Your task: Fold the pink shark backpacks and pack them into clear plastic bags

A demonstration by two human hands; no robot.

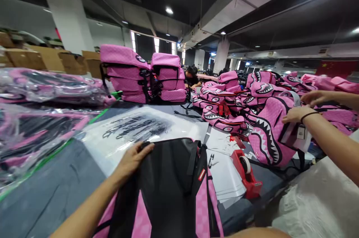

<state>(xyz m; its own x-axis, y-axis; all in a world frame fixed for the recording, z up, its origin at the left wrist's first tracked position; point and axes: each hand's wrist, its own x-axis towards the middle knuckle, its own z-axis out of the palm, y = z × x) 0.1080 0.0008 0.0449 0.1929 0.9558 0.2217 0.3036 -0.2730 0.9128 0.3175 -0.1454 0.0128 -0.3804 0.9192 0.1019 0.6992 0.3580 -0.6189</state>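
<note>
A black and pink checkered backpack (171, 178) stands in front of me at the table's near edge, its black panel facing me. My left hand (136, 159) grips its upper left corner, with thumb and fingers closed on the edge. Of my right arm only a strip of skin shows at the bottom edge; the hand itself is out of the picture. Just right of the backpack are a red tape dispenser (246, 174), white paper sheets (224, 178) and small black snips (211, 160).
At right, a co-worker's hands (301, 113) hold a pink shark-mouth backpack (269, 133). Pink bags in stacks (126, 71) stand at the back, more bags (221, 118) behind the dispenser. Plastic-wrapped bags (50, 88) lie left. A marked clear sheet (112, 129) covers the table's middle.
</note>
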